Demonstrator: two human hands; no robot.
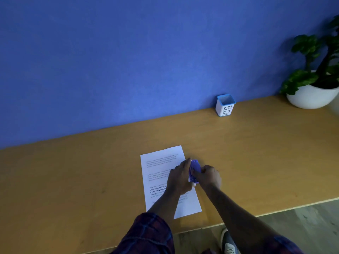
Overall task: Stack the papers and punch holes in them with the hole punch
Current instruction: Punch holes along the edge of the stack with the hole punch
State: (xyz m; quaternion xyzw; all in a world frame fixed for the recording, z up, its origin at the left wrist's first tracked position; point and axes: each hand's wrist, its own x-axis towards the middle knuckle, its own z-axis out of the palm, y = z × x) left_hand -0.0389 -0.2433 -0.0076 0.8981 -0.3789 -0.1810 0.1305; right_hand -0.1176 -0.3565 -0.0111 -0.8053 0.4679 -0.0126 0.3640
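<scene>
White printed papers (161,162) lie stacked on the wooden table (73,180), long side running away from me. A small purple hole punch (194,169) sits on the stack's right edge, about halfway along. My left hand (180,177) rests over the paper and grips the punch from its left side. From the right, my right hand (209,176) closes on the same punch. Both hands cover most of the punch, so its jaw and the paper edge under it are hidden.
A small white box with a blue rim marked BIN (225,105) stands against the blue wall at the back. A potted plant in a white bowl (311,97) is at the far right. The table's front edge (275,213) runs close behind the papers.
</scene>
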